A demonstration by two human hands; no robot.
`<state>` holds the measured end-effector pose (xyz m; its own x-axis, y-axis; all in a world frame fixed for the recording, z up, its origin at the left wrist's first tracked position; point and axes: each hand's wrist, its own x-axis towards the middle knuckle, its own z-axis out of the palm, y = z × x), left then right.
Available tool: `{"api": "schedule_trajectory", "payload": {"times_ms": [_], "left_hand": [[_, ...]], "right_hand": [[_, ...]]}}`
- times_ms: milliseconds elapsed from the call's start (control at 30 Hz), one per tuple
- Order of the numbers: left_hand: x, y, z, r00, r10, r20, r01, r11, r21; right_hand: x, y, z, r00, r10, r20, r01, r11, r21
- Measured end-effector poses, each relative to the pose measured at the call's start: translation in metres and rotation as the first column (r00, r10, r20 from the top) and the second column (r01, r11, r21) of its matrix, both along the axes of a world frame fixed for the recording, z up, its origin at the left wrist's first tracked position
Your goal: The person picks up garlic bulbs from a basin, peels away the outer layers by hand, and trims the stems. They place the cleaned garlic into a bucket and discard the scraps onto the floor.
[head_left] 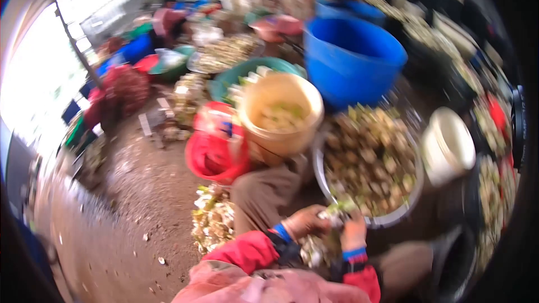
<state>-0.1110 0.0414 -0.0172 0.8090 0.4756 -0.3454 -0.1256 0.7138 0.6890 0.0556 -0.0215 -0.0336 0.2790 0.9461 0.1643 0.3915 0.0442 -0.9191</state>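
Note:
In front of my lap, both hands are closed round a small pale vegetable with a green top (pixel 338 212); its exact kind is blurred. My left hand (pixel 306 223) grips it from the left, fingers curled. On its right side is my right hand (pixel 353 232), also closed, and I cannot make out whether a tool is in it. Just beyond them stands a wide grey-rimmed tub (pixel 416 193) filled with brownish and pale vegetables of a similar look (pixel 368 160). Pale trimmings (pixel 314 251) lie below my hands, between my legs.
A cream bucket (pixel 264 134) with pale green pieces inside stands ahead, beside a red basket (pixel 216 160). Behind is a large blue tub (pixel 351 62). A white bucket (pixel 449 143) leans at right. A heap of peelings (pixel 213 219) lies by my left knee on wet ground (pixel 140 191).

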Motion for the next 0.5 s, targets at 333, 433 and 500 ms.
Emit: {"api": "schedule_trajectory", "payload": {"times_ms": [333, 433, 500], "left_hand": [[-0.017, -0.001, -0.004, 0.988, -0.068, 0.136, 0.08, 0.993, -0.089], [-0.011, 0.0, 0.004, 0.999, -0.012, -0.049, 0.017, 0.995, 0.096], [-0.004, 0.001, 0.0, 0.993, -0.046, -0.112, 0.066, 0.981, 0.182]], "right_hand": [[0.003, -0.018, -0.048, 0.994, 0.106, 0.017, -0.083, 0.858, -0.507], [0.002, -0.018, -0.011, 0.821, -0.07, -0.567, -0.131, 0.943, -0.306], [-0.001, -0.018, -0.003, 0.818, 0.075, -0.57, -0.122, 0.992, -0.044]]}}
